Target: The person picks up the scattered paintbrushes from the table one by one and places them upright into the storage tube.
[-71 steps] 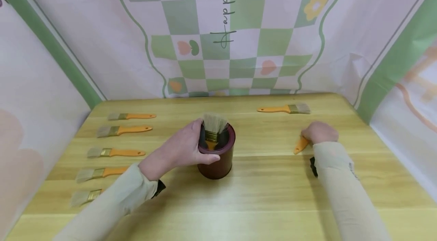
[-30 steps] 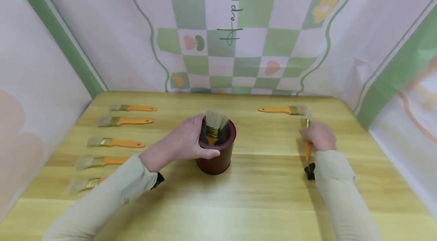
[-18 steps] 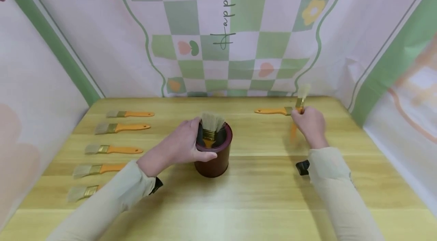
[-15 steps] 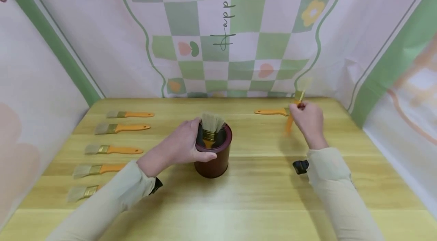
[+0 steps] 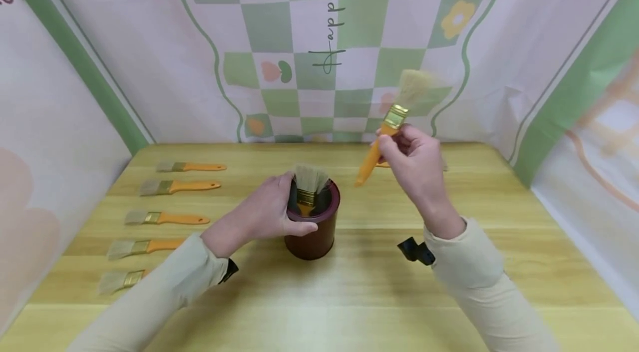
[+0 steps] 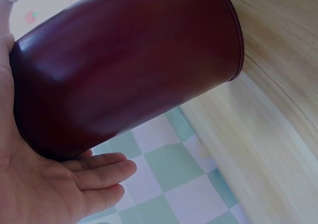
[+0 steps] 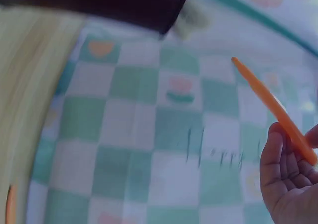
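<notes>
A dark red can (image 5: 313, 242) stands upright mid-table, a paintbrush (image 5: 310, 179) inside it with bristles up. My left hand (image 5: 262, 212) is cupped round the can's rim, thumb along the near side and fingers behind; in the left wrist view its palm lies against the can (image 6: 119, 65). To the right, above the tabletop, my right hand (image 5: 418, 166) pinches another paintbrush (image 5: 370, 162) by its orange handle, bristles up and leaning right. The right wrist view shows that handle (image 7: 271, 102) between thumb and fingers.
Several orange-handled paintbrushes (image 5: 194, 185) lie in a column at the table's left. One more brush (image 5: 383, 164) lies at the back right, mostly hidden behind my right hand. A checkered cloth (image 5: 319, 30) hangs behind the wooden table (image 5: 319, 313).
My right hand has picked up the paintbrush from the right of the table, raised it and carried it left toward the can. My left hand has stayed on the can.
</notes>
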A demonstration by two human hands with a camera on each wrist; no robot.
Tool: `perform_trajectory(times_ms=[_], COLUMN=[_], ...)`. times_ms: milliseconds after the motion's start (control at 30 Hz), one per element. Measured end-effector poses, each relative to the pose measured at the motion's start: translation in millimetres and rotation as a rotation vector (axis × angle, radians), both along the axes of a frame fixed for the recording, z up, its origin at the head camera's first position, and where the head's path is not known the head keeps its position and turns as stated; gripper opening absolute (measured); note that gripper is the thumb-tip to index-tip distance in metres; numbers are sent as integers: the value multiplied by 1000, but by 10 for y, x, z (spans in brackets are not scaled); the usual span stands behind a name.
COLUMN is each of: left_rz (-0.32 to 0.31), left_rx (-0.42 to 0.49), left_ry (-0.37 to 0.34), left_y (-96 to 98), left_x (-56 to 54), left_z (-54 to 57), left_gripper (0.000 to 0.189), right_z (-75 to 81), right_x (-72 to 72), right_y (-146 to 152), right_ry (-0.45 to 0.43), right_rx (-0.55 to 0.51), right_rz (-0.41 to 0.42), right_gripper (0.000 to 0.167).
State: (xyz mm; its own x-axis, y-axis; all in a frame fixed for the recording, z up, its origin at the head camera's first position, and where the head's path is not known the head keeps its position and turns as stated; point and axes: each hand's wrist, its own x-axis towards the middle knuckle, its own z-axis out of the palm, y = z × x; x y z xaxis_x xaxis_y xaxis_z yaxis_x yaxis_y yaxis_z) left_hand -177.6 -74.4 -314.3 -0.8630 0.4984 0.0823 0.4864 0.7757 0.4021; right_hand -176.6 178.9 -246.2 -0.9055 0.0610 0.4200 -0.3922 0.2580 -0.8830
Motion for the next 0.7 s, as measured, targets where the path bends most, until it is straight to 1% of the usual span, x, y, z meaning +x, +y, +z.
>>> perform_trajectory(times_ms=[100, 167, 267, 433, 567, 700], left_rz=[-7, -18, -36, -72, -72, -59], left_rx=[11, 28, 53, 90, 92, 93], left_ry=[5, 11, 30, 65, 55, 36], left_y=[-9, -13, -18, -15, -9, -14], left_x=[-12, -21, -32, -41, -42, -38], left_z=[-14, -22, -33, -53, -74, -74], left_gripper=[89, 87, 85, 81, 79, 81], right_z=[-15, -44, -106, -258, -376, -447], right_x=[61, 87, 101, 78, 72, 60], right_y=[-154, -241, -343, -451, -494, -526], right_ry=[7, 18, 57, 109, 117, 140], right_rx=[-4, 13, 68, 157, 203, 255], right_rz=[83, 122, 151, 203, 240, 248], right_gripper=[20, 19, 18, 16, 13, 9])
